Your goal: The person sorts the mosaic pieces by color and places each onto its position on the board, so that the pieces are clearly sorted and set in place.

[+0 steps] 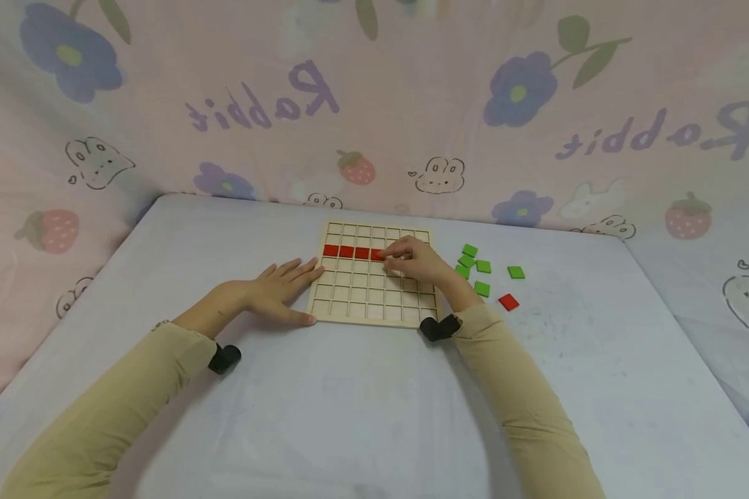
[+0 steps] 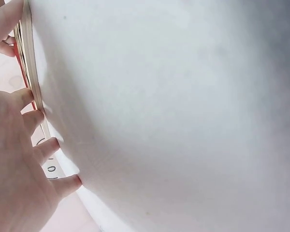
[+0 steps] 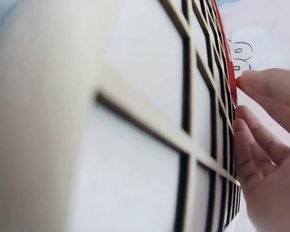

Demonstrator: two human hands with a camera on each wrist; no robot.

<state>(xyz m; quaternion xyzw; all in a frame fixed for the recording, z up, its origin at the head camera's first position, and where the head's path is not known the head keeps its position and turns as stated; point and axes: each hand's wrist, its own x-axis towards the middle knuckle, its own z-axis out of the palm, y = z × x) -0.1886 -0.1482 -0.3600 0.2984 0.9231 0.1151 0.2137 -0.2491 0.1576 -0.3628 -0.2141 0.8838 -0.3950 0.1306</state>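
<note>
A square wooden grid board (image 1: 374, 324) lies on the table, with a row of red tiles (image 1: 347, 251) in its second row from the back. My left hand (image 1: 281, 290) is spread flat at the board's left side, fingertips and thumb at its edge. In the left wrist view those fingers (image 2: 48, 147) are stretched apart along the wooden rim. Over the board, my right hand (image 1: 415, 260) pinches the rightmost red tile (image 1: 377, 255) at the end of the row. The right wrist view has this red tile (image 3: 233, 83) at the fingertips, the other fingers bent close over the grid.
Several green tiles (image 1: 483, 266) lie loose on the table right of the board. A single red tile (image 1: 508, 302) lies nearer me, beside them. Black wrist cameras (image 1: 225, 359) are strapped at both cuffs. A patterned cloth (image 1: 381, 104) hangs behind the white table (image 1: 349, 402).
</note>
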